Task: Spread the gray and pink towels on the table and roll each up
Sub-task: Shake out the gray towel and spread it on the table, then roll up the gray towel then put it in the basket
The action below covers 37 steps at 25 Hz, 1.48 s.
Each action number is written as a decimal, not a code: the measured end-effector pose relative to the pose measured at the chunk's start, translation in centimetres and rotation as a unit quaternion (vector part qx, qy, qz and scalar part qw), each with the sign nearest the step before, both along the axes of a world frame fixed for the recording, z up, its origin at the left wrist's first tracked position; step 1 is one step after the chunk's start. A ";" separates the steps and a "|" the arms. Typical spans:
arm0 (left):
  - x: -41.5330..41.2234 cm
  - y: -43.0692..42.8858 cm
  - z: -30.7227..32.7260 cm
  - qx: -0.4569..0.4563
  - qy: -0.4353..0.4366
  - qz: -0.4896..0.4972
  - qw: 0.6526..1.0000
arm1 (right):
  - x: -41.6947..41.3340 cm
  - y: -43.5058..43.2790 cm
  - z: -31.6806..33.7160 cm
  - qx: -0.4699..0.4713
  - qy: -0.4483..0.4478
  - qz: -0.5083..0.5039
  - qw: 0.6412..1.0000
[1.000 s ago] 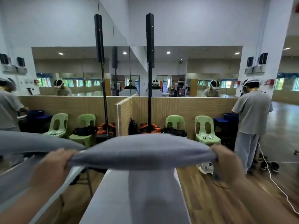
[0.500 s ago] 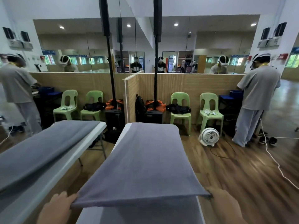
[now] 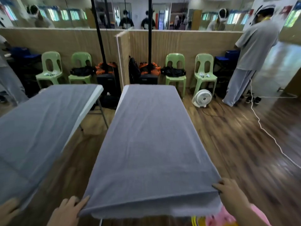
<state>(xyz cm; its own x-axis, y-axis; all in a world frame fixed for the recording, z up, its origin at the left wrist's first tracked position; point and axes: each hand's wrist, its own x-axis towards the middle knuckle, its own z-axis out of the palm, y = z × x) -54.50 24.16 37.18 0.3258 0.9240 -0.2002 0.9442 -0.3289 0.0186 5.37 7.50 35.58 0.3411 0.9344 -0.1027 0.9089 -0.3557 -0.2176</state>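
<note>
The gray towel lies spread flat along the whole white table; its near edge hangs a little over the table's near end. The left hand holds the near left corner, fingers fairly straight on top of the cloth, the thumb hidden. The right hand grips the near right corner with curled fingers. Under the right forearm shows a pink cloth, blurred. Behind the table stand green chairs, a white fan on the wooden floor, and a person in gray clothes.
</note>
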 end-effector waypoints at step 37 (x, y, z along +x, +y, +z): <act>21.0 4.6 -6.1 -0.013 -0.078 -0.078 0.994 | 2.3 11.0 -1.9 0.057 0.032 -0.060 0.996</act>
